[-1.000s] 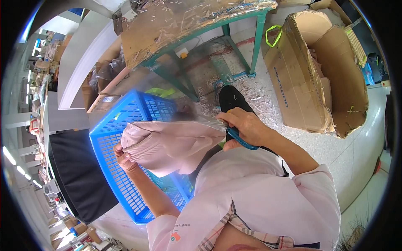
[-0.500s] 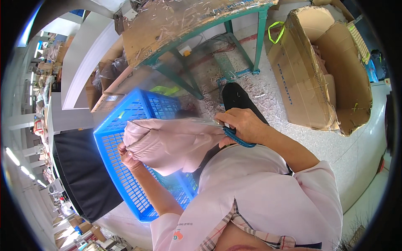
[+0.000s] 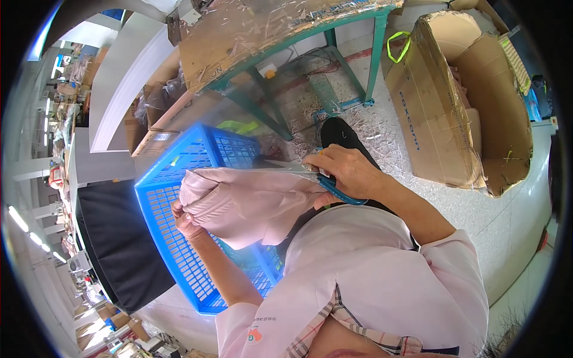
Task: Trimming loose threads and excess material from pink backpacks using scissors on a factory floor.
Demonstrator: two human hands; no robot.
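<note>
A pale pink piece of folded, leather-like material (image 3: pixel 245 206) stretches between my two hands over a blue crate. My left hand (image 3: pixel 188 222) grips its bunched, layered left end, fingers curled round the edge. In my right hand (image 3: pixel 349 173) is a pair of scissors with blue handles (image 3: pixel 341 192). The blades point left along the upper edge of the pink material, close to it; whether they touch it I cannot tell. My right fingers also lie by the material's right end, and part of the handles is hidden under them.
The blue plastic crate (image 3: pixel 179 238) stands below the material on the left. A green-framed table (image 3: pixel 286 36) with scraps on top is ahead. At the right stands a large open cardboard box (image 3: pixel 430 119). Pale shreds litter the floor (image 3: pixel 388 140). A black padded panel (image 3: pixel 119 238) lies at left.
The scissor blades now show more plainly above the material's upper edge, and my right hand has turned slightly. My left hand keeps its hold on the pink material.
</note>
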